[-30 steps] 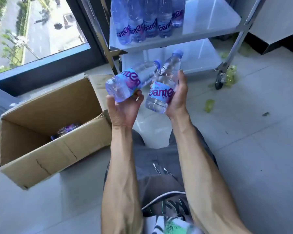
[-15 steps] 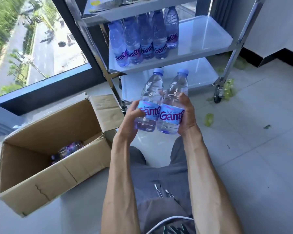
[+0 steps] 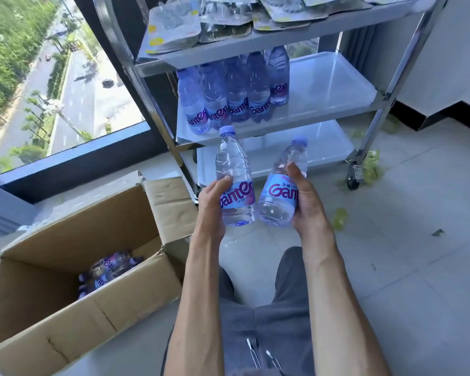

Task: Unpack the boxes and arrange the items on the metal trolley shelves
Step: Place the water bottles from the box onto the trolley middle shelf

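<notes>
My left hand (image 3: 210,202) grips an upright water bottle (image 3: 232,164) with a blue label. A second water bottle (image 3: 278,202), tilted to the right, sits in my right hand (image 3: 307,204). Both bottles hang in front of the metal trolley (image 3: 337,104), just below its middle shelf. Several bottles (image 3: 228,96) stand in a row on the left of that shelf. Flat blister packs (image 3: 174,31) lie on the top shelf. The open cardboard box (image 3: 65,316) stands on the floor at my left, with a few bottles (image 3: 106,270) inside.
A large window (image 3: 38,77) fills the upper left, its dark sill behind the box. Green scraps (image 3: 339,218) lie on the tiled floor near the trolley's right wheel (image 3: 353,183). My legs in grey shorts (image 3: 269,321) are below.
The left bottle has swung from lying sideways to upright. Both hands have risen toward the trolley, and the two bottles have spread slightly apart, the right one tilting.
</notes>
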